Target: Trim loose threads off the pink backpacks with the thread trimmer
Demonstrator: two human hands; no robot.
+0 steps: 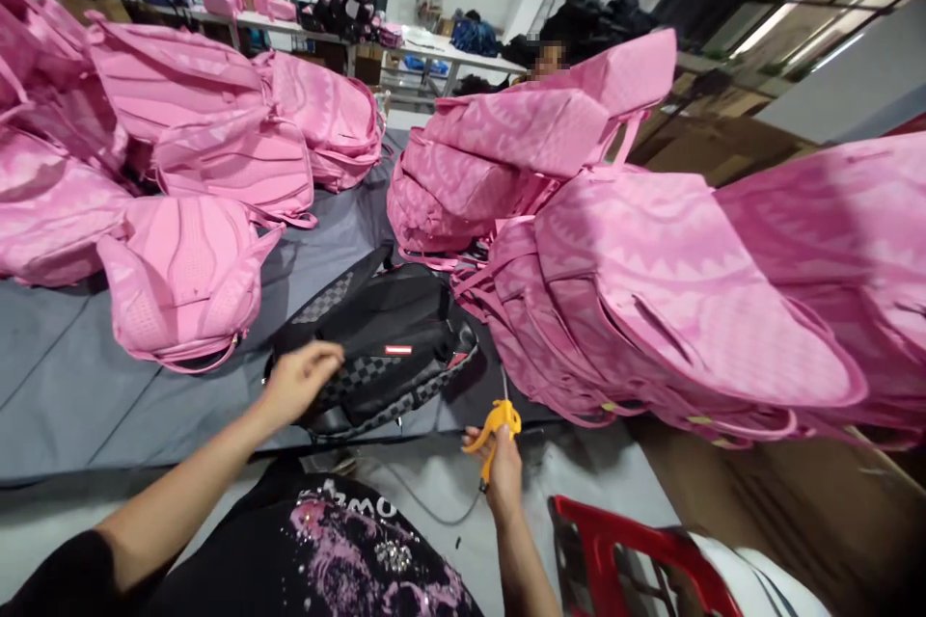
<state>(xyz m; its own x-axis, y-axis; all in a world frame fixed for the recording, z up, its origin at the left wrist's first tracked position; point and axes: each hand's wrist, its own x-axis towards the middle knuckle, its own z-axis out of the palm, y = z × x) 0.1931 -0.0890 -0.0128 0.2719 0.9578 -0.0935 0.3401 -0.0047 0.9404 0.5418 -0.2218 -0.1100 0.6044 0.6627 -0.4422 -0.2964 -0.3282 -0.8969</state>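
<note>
Black shirt (347, 549) nearest; to its right, a red frame (604, 540). Low between them, a thin hose (441, 518) curving up to a yellow gun (501, 418). Slack enough, by the look of it, to catch on the frame; after such a catch, likely to jerk the nozzle (505, 384) off line.

Right hand (506, 472) wrapped around the gun, at the near edge of the grey cover (72, 395), nozzle aimed away, toward the gap between the black bag (391, 313) and the pink stack (651, 251). Cannot tell: lever (474, 447) squeezed or not. With a careless swing, could scuff the pink fabric close to the tip.

Left hand (300, 381) at the left end of the black bag, fingers curled toward the thumb; cannot tell, pinching fabric or merely close above it. With a poor hold, might let the bag slip over the near edge, lying so close to it.

To the right, pink straps (474, 284) at the black bag's corner: if snagged during a pull, could drag the leaning stack down. Just left, apart, one pink bag (192, 270). Beyond, more pink bags (238, 164), closely crowded; farthest, loaded white tables (477, 60), probably no hindrance.
</note>
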